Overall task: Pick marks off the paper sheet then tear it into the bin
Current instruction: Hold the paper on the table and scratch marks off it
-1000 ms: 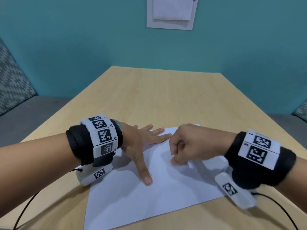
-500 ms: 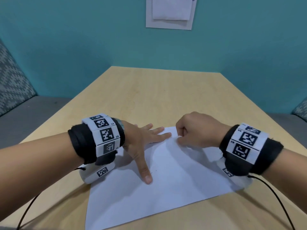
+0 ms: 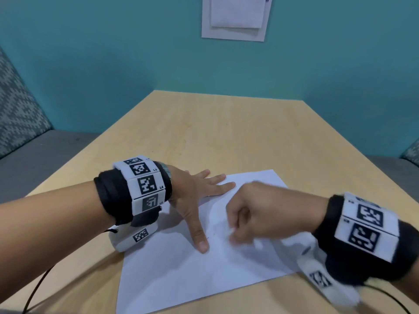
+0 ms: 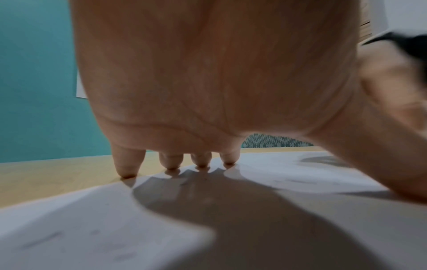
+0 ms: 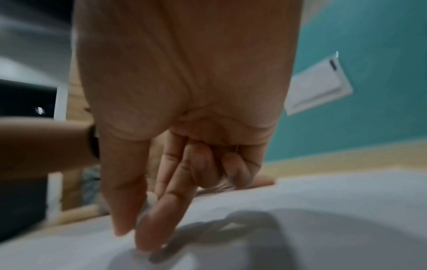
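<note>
A white paper sheet (image 3: pixel 181 273) lies on the wooden table (image 3: pixel 215 132), with faint pencil marks (image 3: pixel 212 233) near its middle. My left hand (image 3: pixel 192 196) presses flat on the sheet's left part, fingers spread and thumb stretched toward me; in the left wrist view its fingertips (image 4: pixel 202 162) touch the paper (image 4: pixel 300 228). My right hand (image 3: pixel 256 214), blurred, is curled low over the sheet just right of the left thumb. In the right wrist view its thumb and forefinger pinch a small white object (image 5: pixel 151 199), and the forefinger touches the paper (image 5: pixel 323 210). No bin is in view.
A white paper holder (image 3: pixel 235 17) hangs on the teal wall behind the table. Patterned seat cushions (image 3: pixel 15 109) stand at the far left, grey bench seats flank the table. Black cables (image 3: pixel 34 291) trail from both wristbands over the near table edge.
My right hand went to the sheet's far edge, then came back toward me to the middle beside the left thumb, and is blurred now. The left hand and paper stayed put.
</note>
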Demonstrator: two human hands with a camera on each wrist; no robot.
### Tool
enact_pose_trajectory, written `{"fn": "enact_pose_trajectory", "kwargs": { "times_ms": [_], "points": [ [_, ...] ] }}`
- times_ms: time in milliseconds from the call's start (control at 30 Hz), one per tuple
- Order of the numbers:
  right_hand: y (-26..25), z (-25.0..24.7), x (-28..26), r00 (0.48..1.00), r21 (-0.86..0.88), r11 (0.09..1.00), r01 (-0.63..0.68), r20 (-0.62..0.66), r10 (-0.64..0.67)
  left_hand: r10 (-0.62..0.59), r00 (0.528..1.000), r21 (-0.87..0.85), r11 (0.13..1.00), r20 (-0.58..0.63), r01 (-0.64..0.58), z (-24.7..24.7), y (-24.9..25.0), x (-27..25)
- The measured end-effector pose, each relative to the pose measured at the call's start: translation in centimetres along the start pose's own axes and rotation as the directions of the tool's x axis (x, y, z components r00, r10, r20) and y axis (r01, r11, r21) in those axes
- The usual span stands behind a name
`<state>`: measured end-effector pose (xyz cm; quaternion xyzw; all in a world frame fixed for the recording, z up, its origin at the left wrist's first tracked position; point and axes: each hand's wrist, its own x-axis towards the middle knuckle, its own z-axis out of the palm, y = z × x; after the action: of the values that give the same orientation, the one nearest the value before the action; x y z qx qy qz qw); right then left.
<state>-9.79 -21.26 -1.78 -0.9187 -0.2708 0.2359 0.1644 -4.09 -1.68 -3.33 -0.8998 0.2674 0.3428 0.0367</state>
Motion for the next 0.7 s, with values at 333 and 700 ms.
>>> {"fn": "enact_pose_trajectory", "kwargs": {
  "times_ms": [333,700],
  "points": [
    [1.8,-1.4,0.4,0.988,-0.026,0.995,-0.097,-0.122,0.093,-0.014,1.0,0.008,1.0,0.018,0.013,-0.3,0.3,-0.3],
    [2.4,-1.9,0.3,0.979,-0.059,0.991,-0.121,-0.172,0.109,-0.01,1.0,-0.002,1.0,0.01,0.01,-0.4,0.5,-0.7]
  ]
}}
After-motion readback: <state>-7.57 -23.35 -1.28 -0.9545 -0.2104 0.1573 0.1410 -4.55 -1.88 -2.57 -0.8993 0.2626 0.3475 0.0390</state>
